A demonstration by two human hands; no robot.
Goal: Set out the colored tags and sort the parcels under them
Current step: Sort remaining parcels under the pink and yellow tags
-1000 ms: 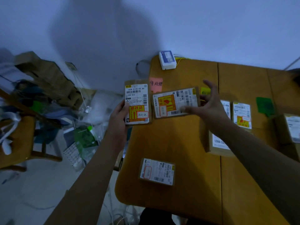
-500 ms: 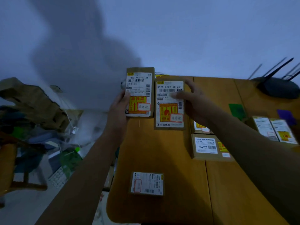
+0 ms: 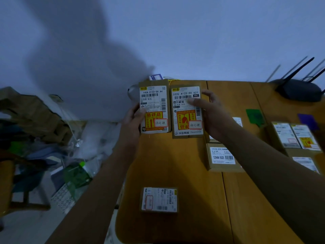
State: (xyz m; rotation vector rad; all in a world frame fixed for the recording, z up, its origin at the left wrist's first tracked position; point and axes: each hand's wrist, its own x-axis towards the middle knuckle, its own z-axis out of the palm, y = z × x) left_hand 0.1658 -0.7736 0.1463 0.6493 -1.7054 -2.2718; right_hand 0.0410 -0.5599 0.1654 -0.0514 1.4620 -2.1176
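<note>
Table: I see a long wooden table (image 3: 175, 164) running away from me, its left edge over a cluttered floor.
Sorted parcels: a brown box marked 12V4A-5525 (image 3: 222, 156) lies right of centre; further right, two labelled parcels (image 3: 297, 136) lie side by side.
Waiting parcel: one small flat parcel (image 3: 159, 199) lies alone near the table's close edge, label up.
Left parcel: a flat cardboard parcel (image 3: 154, 107) held up over the table's far left end, label toward me, with an orange fragile sticker.
Right parcel: a second flat parcel (image 3: 187, 110) held up just beside the first, edges nearly touching, same kind of sticker.
Left hand: my left hand (image 3: 134, 118) is curled round the left parcel's outer edge, thumb on the label.
Right hand: my right hand (image 3: 209, 111) clasps the right parcel's outer edge, thumb across the label.
Tags: a green tag (image 3: 255, 116) and a purple tag (image 3: 308, 120) lie flat, far right.
Handling: I judge both parcels light and stiff; edge grips suit them. The stickers suggest setting them down gently.
</note>
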